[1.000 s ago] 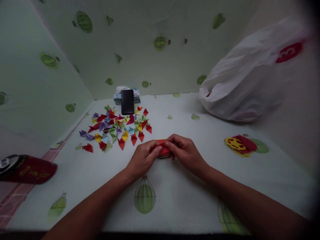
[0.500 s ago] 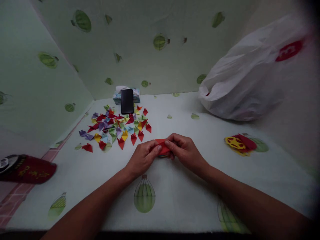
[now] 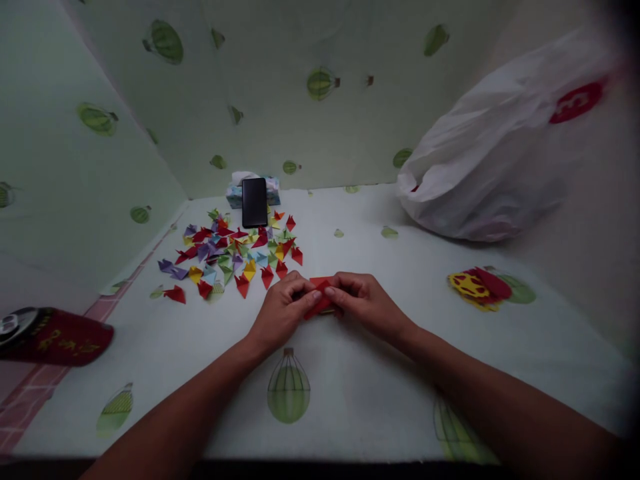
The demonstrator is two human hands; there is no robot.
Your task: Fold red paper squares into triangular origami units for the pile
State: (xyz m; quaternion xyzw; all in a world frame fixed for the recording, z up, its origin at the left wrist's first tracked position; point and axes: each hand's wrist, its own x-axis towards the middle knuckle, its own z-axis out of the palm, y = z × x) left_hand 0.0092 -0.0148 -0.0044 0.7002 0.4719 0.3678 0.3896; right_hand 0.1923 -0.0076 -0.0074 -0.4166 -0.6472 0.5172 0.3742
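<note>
The red paper (image 3: 320, 301) is a small folded piece lying low on the pale tablecloth (image 3: 350, 387), near the middle of the view. It is pinched from both sides: the left hand (image 3: 283, 310) at its 9 o'clock, the right hand (image 3: 363, 303) at its 3 o'clock. Its folded flap seems to slant toward 7 o'clock, though fingers hide much of it.

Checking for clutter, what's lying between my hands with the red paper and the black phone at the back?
In the head view, the pile of small folded paper pieces lies between the red paper and the black phone.
</note>
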